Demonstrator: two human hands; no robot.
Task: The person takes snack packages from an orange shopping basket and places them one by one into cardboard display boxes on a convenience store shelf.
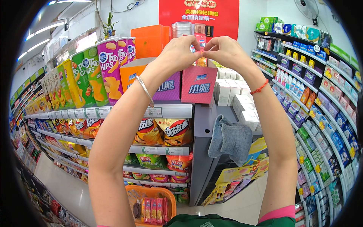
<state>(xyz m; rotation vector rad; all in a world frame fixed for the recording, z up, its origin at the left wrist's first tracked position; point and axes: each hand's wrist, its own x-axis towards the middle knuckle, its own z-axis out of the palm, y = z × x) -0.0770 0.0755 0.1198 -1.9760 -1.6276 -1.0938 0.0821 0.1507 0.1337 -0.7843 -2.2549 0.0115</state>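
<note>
Both arms are raised, and the fingers meet above a pink display box (197, 84) on the shelf top. With my left hand (181, 51) and my right hand (224, 50) I pinch a small pink and orange snack packet (201, 61) between fingertips, just over the box's opening. Behind the hands another pink packet or box part shows; which one I cannot tell. Left of the pink box stand a purple display box (168, 86) and an orange one (129, 78). Low in front, an orange plastic basket (171, 203) holds several pink snack packets (153, 210) and a dark item.
Potato chip canisters (109, 71) line the shelf to the left, above bagged snacks (175, 132). A grey-blue cloth (231, 137) hangs over the grey counter's corner (202, 120), near white boxes (227, 92). Shelves of household goods (300, 71) curve along the right.
</note>
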